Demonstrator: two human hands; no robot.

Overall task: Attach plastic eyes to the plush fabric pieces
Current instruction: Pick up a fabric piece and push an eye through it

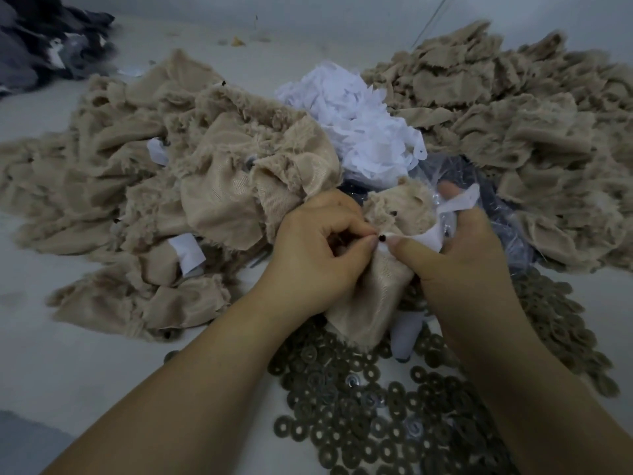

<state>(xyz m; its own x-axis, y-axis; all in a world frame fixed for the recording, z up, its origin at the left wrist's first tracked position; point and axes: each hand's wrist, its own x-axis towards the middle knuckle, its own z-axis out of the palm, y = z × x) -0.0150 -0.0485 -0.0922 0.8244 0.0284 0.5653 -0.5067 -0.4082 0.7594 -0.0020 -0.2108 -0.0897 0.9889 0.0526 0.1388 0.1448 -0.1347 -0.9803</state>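
In the middle of the frame, the left hand [318, 248] and the right hand [455, 245] both pinch one small tan plush fabric piece [397, 214] with a white paper slip [428, 231] on it. A tiny black plastic eye [382, 238] sits between the fingertips. A big tan plush pile [154, 186] lies at left, another [531, 138] at upper right. Round grey washers [394, 416] cover the bottom. No writing can be read.
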